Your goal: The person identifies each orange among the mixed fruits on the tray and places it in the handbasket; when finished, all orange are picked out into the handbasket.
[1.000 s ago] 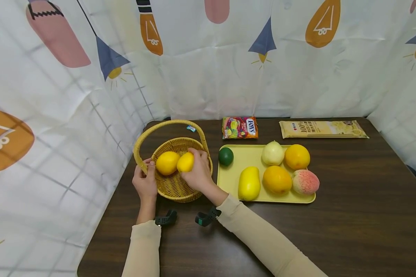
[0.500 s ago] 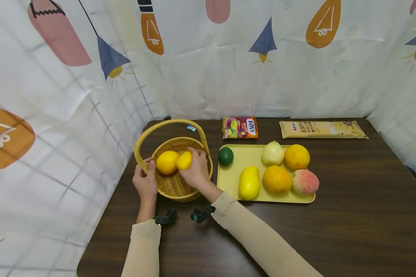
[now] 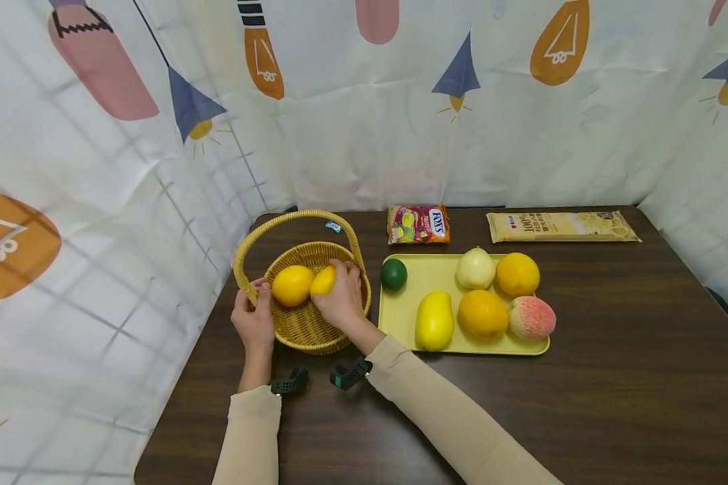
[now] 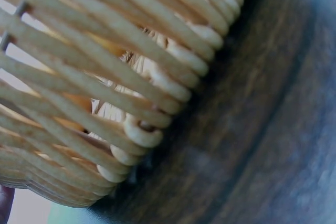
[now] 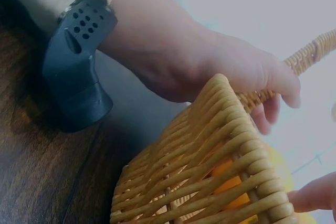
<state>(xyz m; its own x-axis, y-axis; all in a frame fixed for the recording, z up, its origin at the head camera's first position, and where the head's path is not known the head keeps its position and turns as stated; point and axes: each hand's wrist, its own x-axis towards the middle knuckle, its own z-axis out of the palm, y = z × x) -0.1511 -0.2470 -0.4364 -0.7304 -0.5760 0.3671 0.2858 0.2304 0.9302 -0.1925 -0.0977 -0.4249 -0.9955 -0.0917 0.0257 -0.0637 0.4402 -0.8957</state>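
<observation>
A yellow wicker basket [image 3: 306, 335] with a tall hoop handle [image 3: 291, 217] stands on the left of the table. My left hand [image 3: 255, 315] grips its left rim by the foot of the handle. Inside the basket lies a large lemon [image 3: 292, 286]. Beside it, my right hand [image 3: 342, 296] reaches in over the rim with fingers curled round a second, smaller lemon [image 3: 322, 281], partly hidden by the hand. Woven basket wall [image 4: 105, 66] fills much of the left wrist view. In the right wrist view, the right hand [image 5: 226, 64] hangs over the rim.
Right of the basket lies a yellow tray [image 3: 403, 316] bearing a dark green fruit [image 3: 393, 275], a yellow oblong fruit [image 3: 434, 321], a pale round fruit [image 3: 476, 268], two oranges [image 3: 482, 314] and a peach [image 3: 532, 317]. Behind are a candy bag [image 3: 418, 224] and a long packet [image 3: 563, 227].
My right wrist and forearm have shifted slightly left, and the hand covers more of the lemon it holds. The left hand and basket stay in place.
</observation>
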